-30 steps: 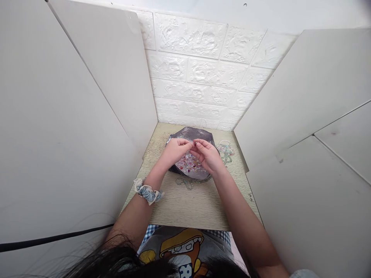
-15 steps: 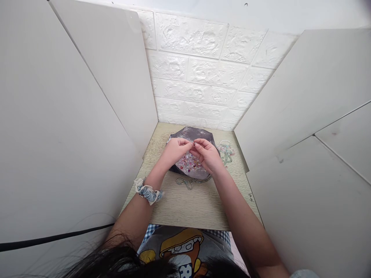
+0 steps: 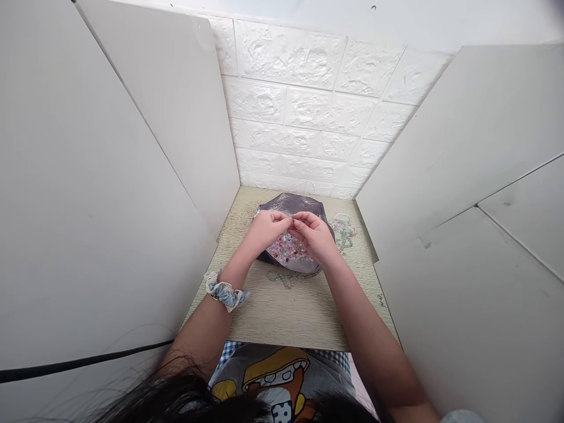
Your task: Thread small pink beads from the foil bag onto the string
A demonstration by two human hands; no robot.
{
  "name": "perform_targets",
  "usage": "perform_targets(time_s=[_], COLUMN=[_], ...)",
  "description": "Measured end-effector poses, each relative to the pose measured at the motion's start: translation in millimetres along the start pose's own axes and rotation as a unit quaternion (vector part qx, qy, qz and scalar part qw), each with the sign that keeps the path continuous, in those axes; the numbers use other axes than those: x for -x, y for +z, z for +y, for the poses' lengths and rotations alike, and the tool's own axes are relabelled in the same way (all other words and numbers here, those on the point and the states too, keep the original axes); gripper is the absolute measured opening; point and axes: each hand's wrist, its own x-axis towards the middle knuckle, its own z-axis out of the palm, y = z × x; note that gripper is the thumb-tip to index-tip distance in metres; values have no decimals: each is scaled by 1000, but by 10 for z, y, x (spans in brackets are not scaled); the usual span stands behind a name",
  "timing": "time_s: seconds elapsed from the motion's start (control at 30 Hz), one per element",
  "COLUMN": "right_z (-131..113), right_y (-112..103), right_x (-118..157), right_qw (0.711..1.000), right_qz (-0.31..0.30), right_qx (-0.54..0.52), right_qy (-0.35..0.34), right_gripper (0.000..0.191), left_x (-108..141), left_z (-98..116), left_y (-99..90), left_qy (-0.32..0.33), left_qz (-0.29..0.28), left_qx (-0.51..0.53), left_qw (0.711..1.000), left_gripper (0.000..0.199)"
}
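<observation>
Both of my hands meet above a dark grey pouch (image 3: 288, 202) that lies spread on the table, with many small pink, white and red beads (image 3: 288, 248) in it. My left hand (image 3: 267, 228) pinches with thumb and forefinger, and a pale blue scrunchie (image 3: 227, 294) sits on that wrist. Facing it, my right hand (image 3: 318, 236) is pinched too, its fingertips touching or almost touching the left ones. Whatever is between the fingertips is too small to make out. A string of greenish beads (image 3: 284, 278) lies partly under the pouch's near edge.
More beaded strands (image 3: 344, 230) lie on the wooden table (image 3: 291, 314) right of the pouch. A few tiny shiny pieces (image 3: 380, 300) are near its right edge. White panels (image 3: 176, 106) stand on both sides, and a white brick-patterned wall (image 3: 304, 111) closes the back.
My right fingertips have shifted very slightly left, toward the left hand's pinch. The pouch, beads and strands stay where they were.
</observation>
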Motion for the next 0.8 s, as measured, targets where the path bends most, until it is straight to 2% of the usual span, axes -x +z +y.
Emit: perform_targets(time_s=[0.33,0.8], right_z=[-4,21], right_y=[10,-33], right_x=[8,-19], right_qw=[1000,999], right_qz=[2,-6], right_qx=[-8,36], right_qy=[-1,-5], right_gripper=[18,15], left_x=[4,-19], left_z=[-2,-53], left_y=[-3,-6], left_qy=[3,17], left_qz=[-13,-17], left_qx=[-5,-34], left_qw=[1000,999], left_gripper=[21,26])
